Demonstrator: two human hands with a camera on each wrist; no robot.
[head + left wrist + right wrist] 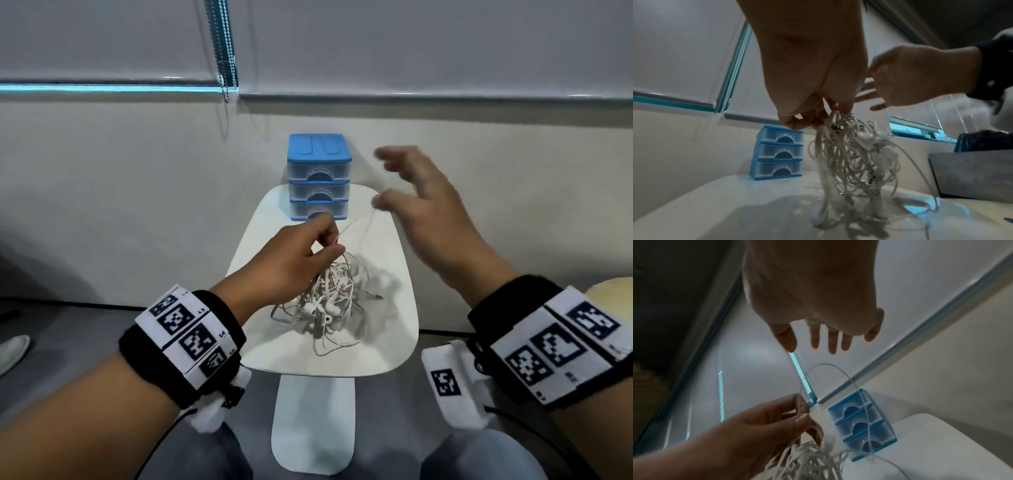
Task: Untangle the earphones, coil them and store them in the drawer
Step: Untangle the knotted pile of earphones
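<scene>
- The earphones [329, 294] hung as a white knot over the tabletop [387, 342], lower loops resting on it.
- The left hand [291, 260] pinched the knot's top; the right hand [431, 205] was spread, apparently holding nothing.
- Untangling looked barely begun; next the loose strand needs catching and drawing free.
- The drawer [319, 212] stood closed behind.

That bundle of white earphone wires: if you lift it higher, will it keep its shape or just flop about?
Probably flop: the earphones hang in limp loops below the left hand pinching them. They look light, since a fingertip pinch holds the clump up. Loose strands trailing on the table may snag and drag.
</scene>
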